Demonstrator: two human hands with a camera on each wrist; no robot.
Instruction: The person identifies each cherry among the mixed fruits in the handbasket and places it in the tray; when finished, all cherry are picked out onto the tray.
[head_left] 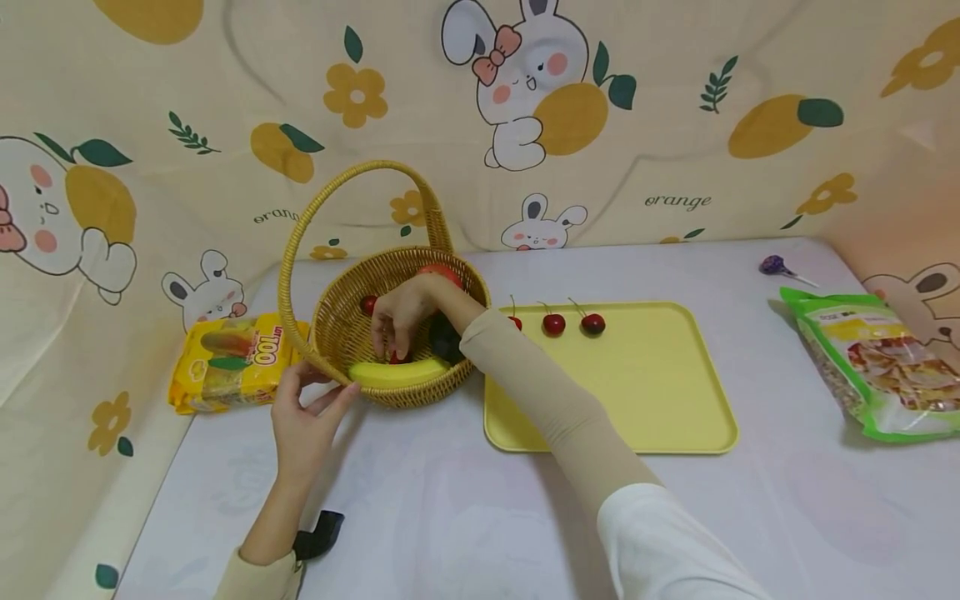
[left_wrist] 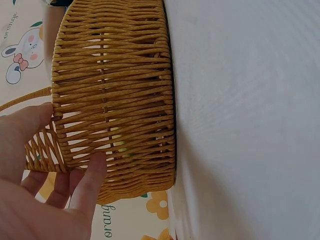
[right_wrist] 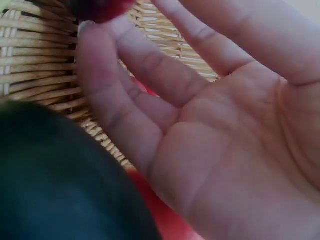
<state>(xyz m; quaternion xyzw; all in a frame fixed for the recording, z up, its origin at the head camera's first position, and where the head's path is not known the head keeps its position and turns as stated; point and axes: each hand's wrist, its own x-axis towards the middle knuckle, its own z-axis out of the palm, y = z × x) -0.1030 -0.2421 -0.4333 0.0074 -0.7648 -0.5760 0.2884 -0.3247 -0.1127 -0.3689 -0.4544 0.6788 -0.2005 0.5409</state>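
Observation:
A wicker basket (head_left: pixel 322 325) with a tall handle stands left of centre. My left hand (head_left: pixel 307 425) grips its near-left rim at the handle's foot; in the left wrist view, that hand's fingers (left_wrist: pixel 90 185) lie against the weave. Inside the basket, my right hand (head_left: pixel 408 312) reaches down and pinches a dark red cherry (right_wrist: pixel 102 7) at its fingertips. Around it lie a banana (head_left: pixel 397 373), a dark rounded fruit (head_left: pixel 444 340), a red fruit (head_left: pixel 441 271) partly hidden by the wrist, and another cherry (head_left: pixel 368 305).
Right of the basket is a yellow tray (head_left: pixel 622 400) with cherries (head_left: pixel 553 324) along its far edge, one partly behind the right arm. A yellow snack package (head_left: pixel 232 362) lies left. Farther right are a lollipop (head_left: pixel 772 265) and a green-edged bag (head_left: pixel 885 367).

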